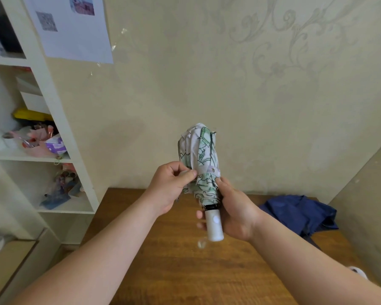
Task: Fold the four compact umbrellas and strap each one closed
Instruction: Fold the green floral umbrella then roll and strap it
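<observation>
right hand [235, 213] grips white handle [213, 225], steadying floral umbrella [198, 159] upright | left hand [171, 186] pinches strap [204, 171] taut, centre frame | blue umbrella [299, 214] waits right on table [163, 260]

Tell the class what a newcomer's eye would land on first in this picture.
First, the green-and-white umbrella, held upright mid-frame: the right hand grips its white handle while the left hand pinches the strap around its canopy. Next, a dark blue umbrella lying loose on the wooden table, at right.
</observation>
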Tool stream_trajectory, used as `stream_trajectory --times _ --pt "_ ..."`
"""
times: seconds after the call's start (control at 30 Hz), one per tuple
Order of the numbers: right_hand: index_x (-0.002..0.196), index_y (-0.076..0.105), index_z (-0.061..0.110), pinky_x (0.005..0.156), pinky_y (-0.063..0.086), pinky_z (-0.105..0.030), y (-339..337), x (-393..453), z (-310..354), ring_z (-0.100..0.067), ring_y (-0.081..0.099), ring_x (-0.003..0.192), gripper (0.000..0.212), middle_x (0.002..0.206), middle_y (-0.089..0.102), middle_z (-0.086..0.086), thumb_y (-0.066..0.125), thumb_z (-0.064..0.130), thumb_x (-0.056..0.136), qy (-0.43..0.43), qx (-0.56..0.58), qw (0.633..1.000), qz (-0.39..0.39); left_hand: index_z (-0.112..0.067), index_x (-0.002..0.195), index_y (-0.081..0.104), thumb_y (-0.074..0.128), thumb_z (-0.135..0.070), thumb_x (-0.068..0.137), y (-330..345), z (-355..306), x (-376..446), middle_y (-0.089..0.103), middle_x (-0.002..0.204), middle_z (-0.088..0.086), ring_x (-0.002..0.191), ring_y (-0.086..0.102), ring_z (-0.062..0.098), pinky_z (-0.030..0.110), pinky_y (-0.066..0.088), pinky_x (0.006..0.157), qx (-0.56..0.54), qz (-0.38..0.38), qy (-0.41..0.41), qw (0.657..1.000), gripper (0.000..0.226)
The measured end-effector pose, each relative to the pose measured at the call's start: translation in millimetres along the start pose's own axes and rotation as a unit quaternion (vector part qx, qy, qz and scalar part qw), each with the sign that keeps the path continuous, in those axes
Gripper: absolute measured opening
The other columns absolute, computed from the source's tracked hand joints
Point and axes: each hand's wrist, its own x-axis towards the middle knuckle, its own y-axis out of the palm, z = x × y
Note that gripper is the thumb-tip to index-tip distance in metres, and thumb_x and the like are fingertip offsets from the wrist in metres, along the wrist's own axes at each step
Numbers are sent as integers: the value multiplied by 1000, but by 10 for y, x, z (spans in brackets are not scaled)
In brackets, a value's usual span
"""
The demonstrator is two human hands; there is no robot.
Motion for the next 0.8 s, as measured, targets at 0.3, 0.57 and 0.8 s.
stream_trajectory --times 0.3,0.57,0.8 --pt "111 59 13 44 40 -27 -78 -127 16 -19 39 44 52 72 55 -6 68 59 88 -57 -90 994 2 -19 74 70 85 -40 74 35 -6 -88 69 85 4 92 65 19 34 50 90 -12 80 -41 996 26" --pt "102 55 12 42 41 -21 -268 -44 95 -11 48 41 50 69 58 -3 78 50 79 102 -1 954 280 6 110 68 102 -37 60 42 -124 -70 69 122 28 113 69 42 56 53 100 -139 187 -80 969 75" --pt "141 50 27 74 61 -52 -165 -25 172 -31 69 70 37 108 71 -15 55 37 106 -110 -210 971 -12 -8 72 73 86 -17 78 134 -193 -76 75 86 18 87 75 30 37 62 77 -45 39 -26 998 17"
